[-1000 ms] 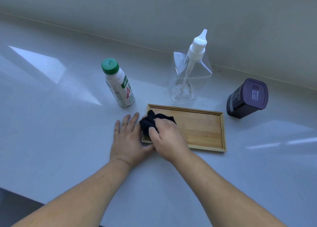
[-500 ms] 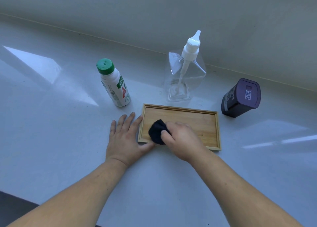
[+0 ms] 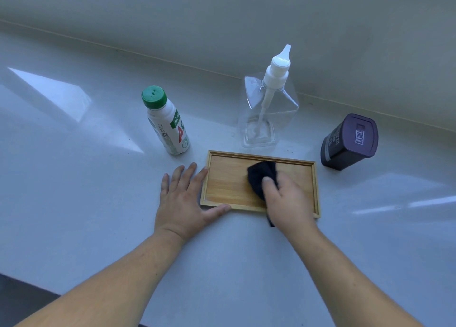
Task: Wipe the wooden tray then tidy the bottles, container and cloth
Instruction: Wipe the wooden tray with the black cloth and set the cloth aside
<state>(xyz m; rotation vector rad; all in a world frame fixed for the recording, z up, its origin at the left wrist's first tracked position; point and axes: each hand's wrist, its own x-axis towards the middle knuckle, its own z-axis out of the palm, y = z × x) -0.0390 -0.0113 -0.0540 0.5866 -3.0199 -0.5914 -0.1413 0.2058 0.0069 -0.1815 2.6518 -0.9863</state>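
Green-capped bottle [image 3: 167, 124]: stood upright on the bench, behind the tray's left end.
Left hand [image 3: 181, 201]: lay flat, fingers spread, thumb along the tray's near rim, bracing its left end.
Wooden tray [image 3: 227, 181]: long axis ran left to right, mid-bench.
Pump bottle [image 3: 267, 112]: stood just behind the tray's far edge.
Cloth [image 3: 260, 176]: bunched, on the tray's middle.
Right hand [image 3: 287, 201]: fingers curled, pressing the cloth down; unwiped wood probably lay to its right.
Dark container [image 3: 349, 143]: sat off the tray's far right corner.
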